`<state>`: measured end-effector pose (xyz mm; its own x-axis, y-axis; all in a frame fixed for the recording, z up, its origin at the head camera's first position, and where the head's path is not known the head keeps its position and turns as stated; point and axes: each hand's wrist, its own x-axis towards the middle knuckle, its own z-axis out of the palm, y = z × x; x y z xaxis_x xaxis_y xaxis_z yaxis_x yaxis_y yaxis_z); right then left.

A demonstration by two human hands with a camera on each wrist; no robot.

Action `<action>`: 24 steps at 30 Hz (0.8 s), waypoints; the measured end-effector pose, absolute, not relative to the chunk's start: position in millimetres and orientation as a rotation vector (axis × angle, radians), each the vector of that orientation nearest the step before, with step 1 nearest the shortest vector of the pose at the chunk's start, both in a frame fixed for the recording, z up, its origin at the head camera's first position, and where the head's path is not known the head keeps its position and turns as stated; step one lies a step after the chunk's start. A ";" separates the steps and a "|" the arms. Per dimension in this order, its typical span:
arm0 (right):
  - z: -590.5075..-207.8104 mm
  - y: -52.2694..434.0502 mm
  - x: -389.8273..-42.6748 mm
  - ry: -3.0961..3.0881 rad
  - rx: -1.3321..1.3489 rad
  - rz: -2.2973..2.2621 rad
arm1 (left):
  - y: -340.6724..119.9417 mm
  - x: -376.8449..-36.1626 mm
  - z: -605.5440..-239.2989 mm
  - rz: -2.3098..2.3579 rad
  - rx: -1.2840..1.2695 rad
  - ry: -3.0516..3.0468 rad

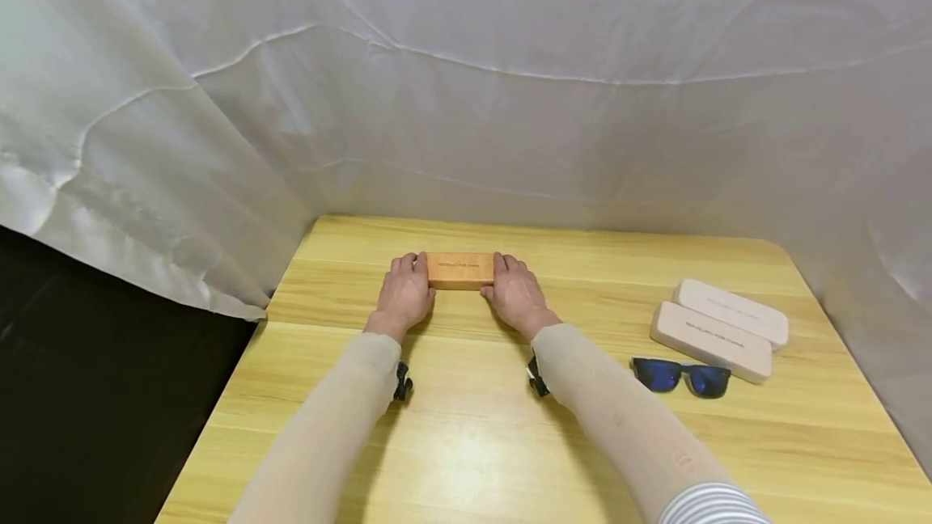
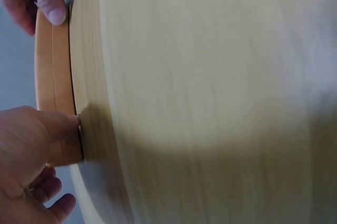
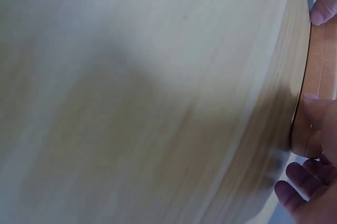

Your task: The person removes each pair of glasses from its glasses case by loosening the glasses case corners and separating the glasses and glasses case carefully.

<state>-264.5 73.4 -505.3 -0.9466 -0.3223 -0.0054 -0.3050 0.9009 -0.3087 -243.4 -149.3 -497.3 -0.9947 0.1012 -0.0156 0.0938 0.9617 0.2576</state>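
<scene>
An orange-brown glasses case with small lettering on its top lies toward the far edge of the table. My left hand grips its left end, thumb on the near side. At the other end my right hand holds it the same way, fingers toward the far side. The left wrist view shows the closed seam along the near face of the case, with the left thumb pressed on it. In the right wrist view the right thumb lies against the case near its end.
Two pale glasses cases lie side by side at the right, a whiter one behind a beige one. Dark sunglasses with blue lenses lie in front of them. A pale curtain hangs behind the wooden table.
</scene>
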 end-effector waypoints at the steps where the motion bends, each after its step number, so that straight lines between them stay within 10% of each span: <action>1: -504.6 73.7 -263.8 3.001 -0.497 -0.484 | -148.1 -242.4 -496.7 0.414 0.158 3.085; 24: -479.2 109.1 -237.4 3.097 -0.554 -0.689 | -115.5 -228.1 -481.2 0.674 0.204 3.191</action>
